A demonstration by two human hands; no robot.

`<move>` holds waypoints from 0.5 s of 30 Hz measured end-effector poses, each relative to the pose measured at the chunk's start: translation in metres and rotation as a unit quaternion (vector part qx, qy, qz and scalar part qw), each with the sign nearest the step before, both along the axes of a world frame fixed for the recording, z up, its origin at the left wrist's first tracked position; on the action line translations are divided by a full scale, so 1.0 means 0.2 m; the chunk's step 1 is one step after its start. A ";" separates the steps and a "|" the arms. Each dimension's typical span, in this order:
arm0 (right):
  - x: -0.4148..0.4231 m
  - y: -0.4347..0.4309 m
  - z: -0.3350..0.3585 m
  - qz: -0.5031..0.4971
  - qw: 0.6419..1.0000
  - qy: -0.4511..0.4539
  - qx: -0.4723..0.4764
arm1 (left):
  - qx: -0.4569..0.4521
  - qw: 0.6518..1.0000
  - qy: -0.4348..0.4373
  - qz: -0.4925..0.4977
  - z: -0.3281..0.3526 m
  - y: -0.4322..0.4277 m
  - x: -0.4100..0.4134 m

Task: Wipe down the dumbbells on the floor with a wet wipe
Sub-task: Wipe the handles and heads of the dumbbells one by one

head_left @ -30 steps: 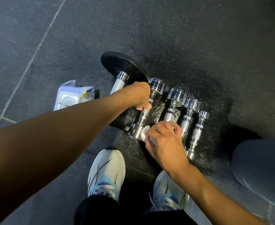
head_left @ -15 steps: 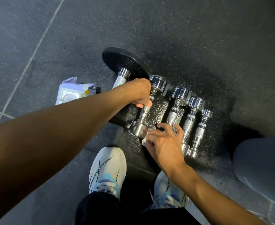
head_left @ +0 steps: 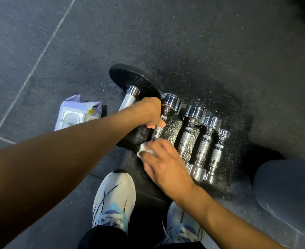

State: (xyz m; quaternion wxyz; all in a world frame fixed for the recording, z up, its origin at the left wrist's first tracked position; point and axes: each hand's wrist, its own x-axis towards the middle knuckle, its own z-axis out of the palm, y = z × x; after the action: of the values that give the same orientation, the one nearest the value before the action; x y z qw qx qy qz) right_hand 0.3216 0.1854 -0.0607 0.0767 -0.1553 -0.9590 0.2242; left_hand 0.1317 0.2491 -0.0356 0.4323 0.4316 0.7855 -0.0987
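The dark speckled floor (head_left: 184, 33) fills the view, crossed by pale seams. A grey rounded object (head_left: 288, 191) sits at the frame's right edge, well apart from the wipe pack (head_left: 76, 115), which serves here as the landmark. On the far side of the row from the pack, it cannot be identified.

Just right of the wipe pack lies a black weight plate (head_left: 135, 81) on a chrome bar (head_left: 128, 99). Further right from the pack runs a row of four chrome dumbbells, side by side and shrinking in size: the largest dumbbell (head_left: 169, 103), the second dumbbell (head_left: 189, 135), the third dumbbell (head_left: 205, 142) and the smallest dumbbell (head_left: 218, 151), farthest from the pack. The floor around them looks wet and glittering.

Below the pack two pale blue-and-white shoes (head_left: 114, 200) show at the bottom.

The left hand (head_left: 148, 112) is curled closed around the knurled handle of the largest dumbbell. The right hand (head_left: 164, 168) has its fingers loosely bent, pressing a white wet wipe (head_left: 144, 150) against the near end of that same dumbbell.

The wipe pack is a soft lilac packet with a white plastic lid on top; the lid looks closed, and what is inside cannot be seen.
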 end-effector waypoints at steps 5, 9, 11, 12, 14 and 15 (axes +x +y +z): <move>-0.05 0.06 0.01 -0.010 0.997 -0.022 0.071 | 0.044 0.998 -0.031 0.043 -0.01 -0.03 0.01; -0.04 0.16 -0.05 -0.055 0.997 -0.037 -0.032 | 0.045 0.998 -0.026 0.047 -0.02 -0.05 0.01; -0.03 0.21 -0.08 -0.071 0.995 -0.042 -0.049 | 0.041 0.999 -0.011 0.033 -0.02 -0.05 0.00; -0.03 0.23 -0.10 -0.076 0.995 -0.046 -0.054 | 0.040 0.999 -0.005 0.032 -0.01 -0.05 0.00; -0.05 0.27 -0.12 -0.078 0.994 -0.048 -0.057 | 0.034 0.999 0.014 0.032 -0.01 -0.06 -0.01; -0.06 0.30 -0.13 -0.086 0.993 -0.044 -0.069 | 0.033 0.999 0.024 0.034 0.00 -0.06 -0.02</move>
State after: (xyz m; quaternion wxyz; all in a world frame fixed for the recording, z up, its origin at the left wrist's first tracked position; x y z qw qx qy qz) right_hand 0.3095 0.2449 -0.0875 0.0423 -0.2514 -0.9270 0.2752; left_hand 0.1272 0.2369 -0.0346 0.4017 0.4161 0.8130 -0.0680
